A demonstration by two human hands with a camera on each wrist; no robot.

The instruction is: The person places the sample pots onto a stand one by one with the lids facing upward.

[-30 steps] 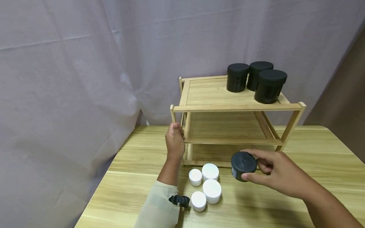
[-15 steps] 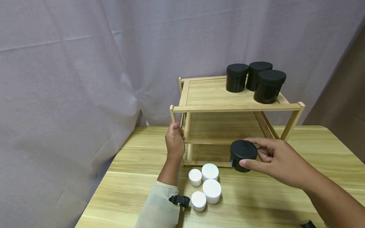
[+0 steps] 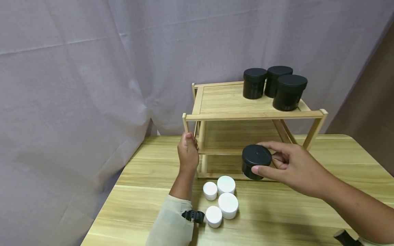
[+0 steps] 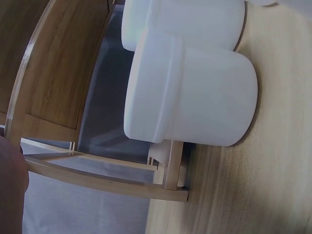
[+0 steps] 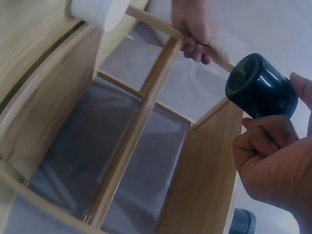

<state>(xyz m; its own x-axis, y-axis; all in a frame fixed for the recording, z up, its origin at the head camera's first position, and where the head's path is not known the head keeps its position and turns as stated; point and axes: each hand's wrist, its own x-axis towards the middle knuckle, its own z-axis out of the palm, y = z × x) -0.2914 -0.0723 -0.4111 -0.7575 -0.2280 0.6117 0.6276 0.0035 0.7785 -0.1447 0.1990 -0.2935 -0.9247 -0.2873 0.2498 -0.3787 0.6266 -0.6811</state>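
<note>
One black jar (image 3: 256, 155) is in the right hand (image 3: 292, 167), off the table and roughly upright with its lid uppermost, its short axis near vertical as far as the head view shows. It sits just left of the right palm, pinched with the thumb on the near side and the index finger on the far side, the other fingers curled in. The left hand (image 3: 188, 150) is well apart, to the jar's left and a little higher, curled round the front left post of the wooden shelf (image 3: 250, 117). The relation that seems to count most is jar to shelf: the front of the lower two levels lies beyond the jar, between the hands, while the top board is beyond and above both (how deep the gap is from jar to shelf, I cannot tell). Three more black jars (image 3: 271, 85) stand together on that top board, beyond and above the right hand and farther from the left. Four white jars (image 3: 224, 203) stand on the table (image 3: 138, 205), below and between the hands, close beside the left forearm. With the jar in its grasp, the right hand is the nearer; the left, by my judgement, only steadies the frame.
</note>
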